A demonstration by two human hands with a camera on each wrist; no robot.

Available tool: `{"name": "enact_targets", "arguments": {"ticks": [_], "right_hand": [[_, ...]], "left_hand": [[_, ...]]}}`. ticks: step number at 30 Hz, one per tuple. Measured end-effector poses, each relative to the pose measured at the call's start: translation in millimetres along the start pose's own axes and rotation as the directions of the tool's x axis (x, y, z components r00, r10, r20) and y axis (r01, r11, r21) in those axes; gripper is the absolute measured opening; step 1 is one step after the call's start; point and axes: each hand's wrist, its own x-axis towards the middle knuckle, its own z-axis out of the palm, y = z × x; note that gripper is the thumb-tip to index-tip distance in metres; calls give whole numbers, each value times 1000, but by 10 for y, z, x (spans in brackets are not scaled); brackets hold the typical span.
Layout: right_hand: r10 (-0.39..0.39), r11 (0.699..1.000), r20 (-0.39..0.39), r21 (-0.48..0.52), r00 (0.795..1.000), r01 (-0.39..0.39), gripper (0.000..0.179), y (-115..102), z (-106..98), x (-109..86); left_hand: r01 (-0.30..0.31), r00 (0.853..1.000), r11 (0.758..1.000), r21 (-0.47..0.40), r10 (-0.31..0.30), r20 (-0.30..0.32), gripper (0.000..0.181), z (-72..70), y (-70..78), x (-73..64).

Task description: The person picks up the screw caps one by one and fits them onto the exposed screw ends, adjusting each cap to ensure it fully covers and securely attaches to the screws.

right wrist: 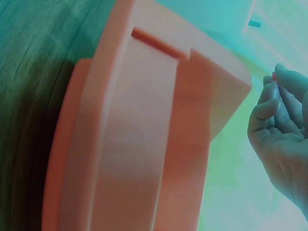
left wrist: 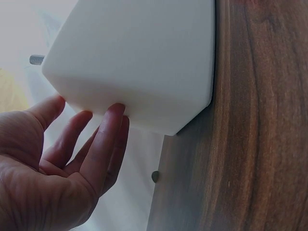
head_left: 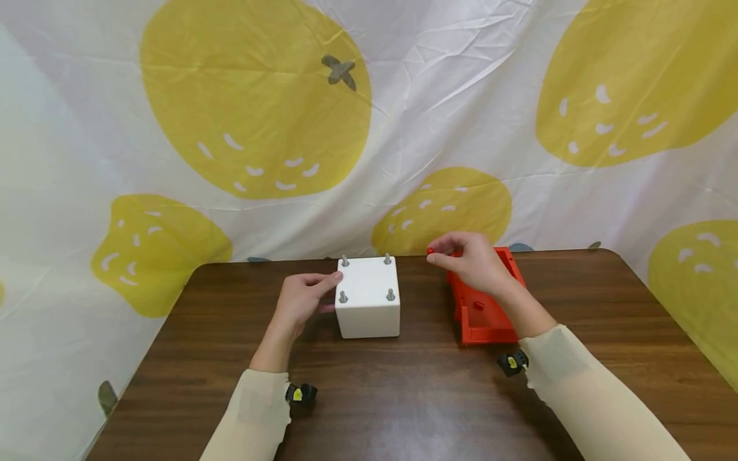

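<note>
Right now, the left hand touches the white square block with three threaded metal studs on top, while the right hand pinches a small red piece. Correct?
Not quite: the white square block has four threaded metal studs on top, not three, one near each corner, as the head view shows. The left hand does touch the block, and the right hand pinches a small red piece.

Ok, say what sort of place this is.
Probably a makeshift tabletop workstation: a fruit-print fabric backdrop hangs behind a wood-grain table bearing a white block with four threaded studs.
</note>
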Motion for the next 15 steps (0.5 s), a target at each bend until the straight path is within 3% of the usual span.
{"name": "enact_targets", "arguments": {"ticks": [8, 15], "right_hand": [[-19, 999, 3, 42, 1000, 18, 21, -57, 91, 55], [-21, 997, 16, 79, 1000, 20, 21, -354, 105, 18]], "left_hand": [[1, 1000, 1000, 8, -1, -5, 44, -1, -1, 2], [17, 1000, 1000, 14, -17, -5, 45, -2, 5, 1]]}}
